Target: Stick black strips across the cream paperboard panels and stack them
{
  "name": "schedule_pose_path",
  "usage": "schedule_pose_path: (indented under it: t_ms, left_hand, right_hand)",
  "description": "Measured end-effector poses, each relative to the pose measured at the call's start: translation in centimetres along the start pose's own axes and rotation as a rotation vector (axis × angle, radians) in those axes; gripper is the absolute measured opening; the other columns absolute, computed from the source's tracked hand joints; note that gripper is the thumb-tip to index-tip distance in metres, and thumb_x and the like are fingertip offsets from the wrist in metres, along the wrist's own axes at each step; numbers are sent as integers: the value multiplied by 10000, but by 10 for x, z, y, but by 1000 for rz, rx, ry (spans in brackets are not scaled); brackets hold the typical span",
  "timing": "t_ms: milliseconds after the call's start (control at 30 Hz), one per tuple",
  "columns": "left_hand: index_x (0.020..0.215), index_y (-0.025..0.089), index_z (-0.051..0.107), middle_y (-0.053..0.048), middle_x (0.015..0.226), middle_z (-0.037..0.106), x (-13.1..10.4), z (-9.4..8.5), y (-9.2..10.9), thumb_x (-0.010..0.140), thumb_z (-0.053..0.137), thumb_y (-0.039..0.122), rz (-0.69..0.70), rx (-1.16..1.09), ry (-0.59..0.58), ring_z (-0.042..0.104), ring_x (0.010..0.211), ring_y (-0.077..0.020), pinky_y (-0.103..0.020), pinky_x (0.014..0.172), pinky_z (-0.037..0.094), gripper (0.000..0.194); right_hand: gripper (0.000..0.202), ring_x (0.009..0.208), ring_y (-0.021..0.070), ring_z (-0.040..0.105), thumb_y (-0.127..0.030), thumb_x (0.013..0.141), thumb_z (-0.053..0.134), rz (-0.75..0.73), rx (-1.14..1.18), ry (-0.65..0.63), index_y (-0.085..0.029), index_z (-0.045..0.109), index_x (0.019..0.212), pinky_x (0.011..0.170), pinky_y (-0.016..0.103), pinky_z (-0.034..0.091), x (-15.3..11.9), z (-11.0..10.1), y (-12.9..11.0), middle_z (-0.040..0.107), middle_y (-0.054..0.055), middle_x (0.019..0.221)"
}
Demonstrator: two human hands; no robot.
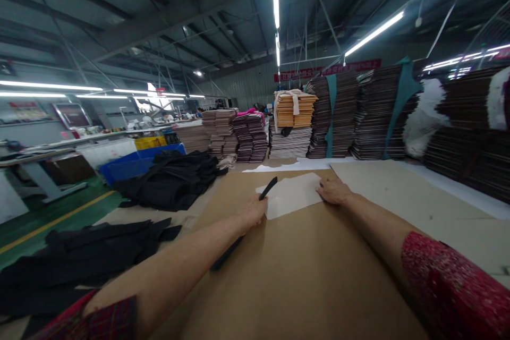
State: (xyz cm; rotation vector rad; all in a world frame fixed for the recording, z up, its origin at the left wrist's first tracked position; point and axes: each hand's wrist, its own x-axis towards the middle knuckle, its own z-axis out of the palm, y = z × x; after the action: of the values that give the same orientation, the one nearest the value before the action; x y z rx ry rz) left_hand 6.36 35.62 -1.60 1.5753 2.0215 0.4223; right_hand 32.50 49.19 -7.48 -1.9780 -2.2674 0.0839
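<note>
Head view: I locate the white sheet (292, 195) over the brown board (319, 271), between both hands. The left hand (255, 211) is closed around the black strip (270, 187). The right hand (336, 191) meets the sheet's right edge; I cannot tell whether its fingers grip. Status, by my judgement: sheet spread, strip not yet released.

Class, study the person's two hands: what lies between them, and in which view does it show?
In the head view, a pale flat piece lies between the left hand and the right hand, over the brown surface.
</note>
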Motion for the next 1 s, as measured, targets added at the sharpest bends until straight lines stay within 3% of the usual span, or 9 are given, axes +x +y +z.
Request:
schedule_pose_path:
  t_ms: [100,233,367,500,667,767,900,1000]
  left_hand:
    - [1159,153,562,-33,916,638,-22,-10,-4,961,490,459,-53,-55,-18,611,680,-126,-289,613,539,372]
    - [1103,147,574,-5,818,617,-71,-23,-18,966,467,478,-121,-96,-73,557,576,-95,-246,533,495,374]
    - [1083,147,577,29,692,583,-136,-28,-32,959,457,501,-181,-111,-156,493,469,-79,-222,467,434,394]
    - [1139,161,569,73,479,475,-205,-26,-42,920,466,516,-199,-125,-248,424,361,-97,-205,401,335,430]
    - [1175,186,577,76,422,434,-290,-23,-55,896,465,500,-222,-135,-342,404,360,-114,-196,396,305,435]
    - [1208,225,574,74,427,428,-333,-23,-67,883,472,533,-222,-132,-385,420,386,-125,-190,399,305,460]
    - [1247,196,561,65,441,436,-371,-25,-86,822,460,688,-274,-122,-396,424,404,-140,-205,396,299,658]
    - [1180,209,609,58,488,459,-391,-30,-99,826,483,633,-244,-161,-352,415,446,-134,-214,434,296,566]
  right_hand:
    - [381,1150,258,539,-433,930,561,-61,-30,-16,-168,570,1204,975,506,438,-39,-5,-3,556,96,1273]
    - [342,1136,261,539,-407,950,490,-176,-47,-52,-144,609,1133,1002,456,403,-121,-13,-2,595,133,1177]
    - [409,1147,292,524,-394,936,425,-240,-29,-89,-140,593,1210,1021,434,378,-220,-18,2,576,179,1213]
    - [497,1227,344,466,-407,918,390,-246,-4,-120,-129,559,1294,1018,504,378,-317,-24,4,511,193,1338]
    - [510,1230,377,473,-465,884,419,-195,8,-112,-205,592,1288,950,567,443,-422,-29,0,529,156,1352]
    - [459,1175,373,523,-459,877,436,-239,-12,19,-254,632,1238,886,555,493,-472,-25,-4,588,136,1289]
    - [426,1072,378,587,-496,868,448,-347,-64,290,-294,672,1169,698,499,548,-521,-7,-2,646,122,1201]
    - [486,974,366,625,-585,859,455,-355,-39,474,-289,662,1184,611,463,528,-542,7,10,642,123,1211]
